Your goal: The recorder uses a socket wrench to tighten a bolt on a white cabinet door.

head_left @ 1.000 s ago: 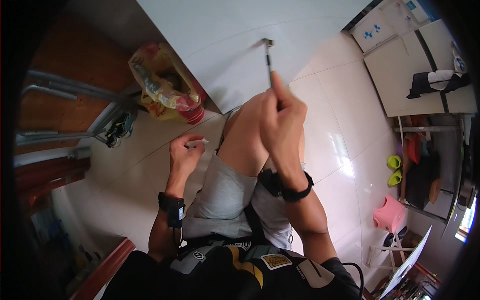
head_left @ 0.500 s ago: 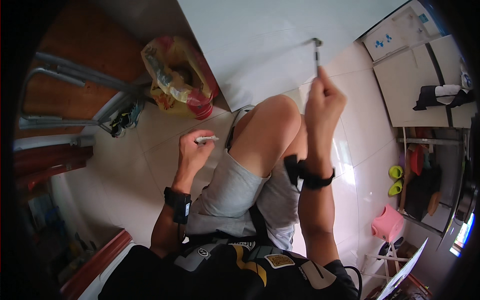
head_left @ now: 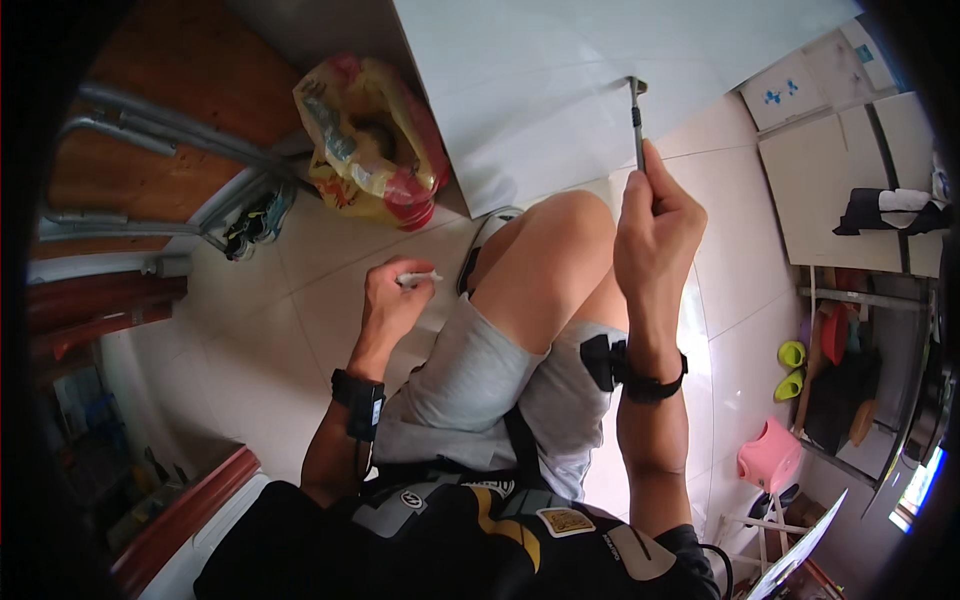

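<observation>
My right hand (head_left: 660, 220) is closed round a slim scraper-like tool (head_left: 638, 120) with a metal handle and a small crosswise head. Its head sits against the pale blue-white panel (head_left: 520, 95) ahead of me, near the panel's right part. My left hand (head_left: 395, 300), held low beside my left knee, pinches a small white piece (head_left: 418, 279), perhaps folded tissue; its exact kind does not show. The left hand is apart from the panel.
A yellow and red plastic bag (head_left: 375, 150) stands against the panel's left side. Left of it are a metal folding frame (head_left: 150, 130) and shoes (head_left: 258, 225). On the right are a white cabinet (head_left: 825, 190), a shelf rack (head_left: 865, 300), lime slippers (head_left: 791, 370) and a pink stool (head_left: 770, 455).
My view has shifted slightly, moving the panel and bag in the picture. My right hand and the tool have tilted a little; both hands keep their hold.
</observation>
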A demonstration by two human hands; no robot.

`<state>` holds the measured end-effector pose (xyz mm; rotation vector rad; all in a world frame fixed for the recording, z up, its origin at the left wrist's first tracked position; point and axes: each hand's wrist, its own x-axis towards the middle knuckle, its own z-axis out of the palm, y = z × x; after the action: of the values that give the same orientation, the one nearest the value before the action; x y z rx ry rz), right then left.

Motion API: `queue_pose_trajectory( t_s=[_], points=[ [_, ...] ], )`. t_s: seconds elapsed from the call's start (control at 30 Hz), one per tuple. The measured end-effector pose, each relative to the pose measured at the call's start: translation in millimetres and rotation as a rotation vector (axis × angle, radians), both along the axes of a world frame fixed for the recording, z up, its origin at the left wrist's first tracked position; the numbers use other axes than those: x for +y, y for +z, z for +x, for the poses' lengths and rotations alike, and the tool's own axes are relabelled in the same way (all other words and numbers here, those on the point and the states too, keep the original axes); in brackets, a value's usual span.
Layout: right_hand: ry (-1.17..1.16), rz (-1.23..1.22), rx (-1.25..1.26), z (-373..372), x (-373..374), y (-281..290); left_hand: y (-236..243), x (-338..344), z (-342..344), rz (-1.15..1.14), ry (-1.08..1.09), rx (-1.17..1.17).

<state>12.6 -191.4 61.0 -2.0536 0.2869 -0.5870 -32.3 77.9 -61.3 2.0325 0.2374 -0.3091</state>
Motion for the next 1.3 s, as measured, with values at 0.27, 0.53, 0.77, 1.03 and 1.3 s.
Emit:
queue_pose_trajectory(
  t_s=[0.27, 0.53, 0.77, 1.03, 1.3],
  points=[
    [-0.129, 0.129, -0.057, 21, -36, -3, 1, -4, 2, 0.009, -0.008, -0.005],
    [-0.223, 0.189, -0.053, 48, -77, -11, -4, -5, 3, -0.049, -0.001, -0.031],
    [-0.13, 0.167, -0.012, 24, -37, -7, 3, -10, 3, -0.033, -0.018, -0.019],
    [0.142, 0.42, 0.035, -43, 93, -54, 7, -10, 3, 0.037, -0.053, -0.044],
    [0.087, 0.327, 0.183, -42, 92, -36, -13, 11, -4, -0.045, -0.001, -0.078]
  ],
)
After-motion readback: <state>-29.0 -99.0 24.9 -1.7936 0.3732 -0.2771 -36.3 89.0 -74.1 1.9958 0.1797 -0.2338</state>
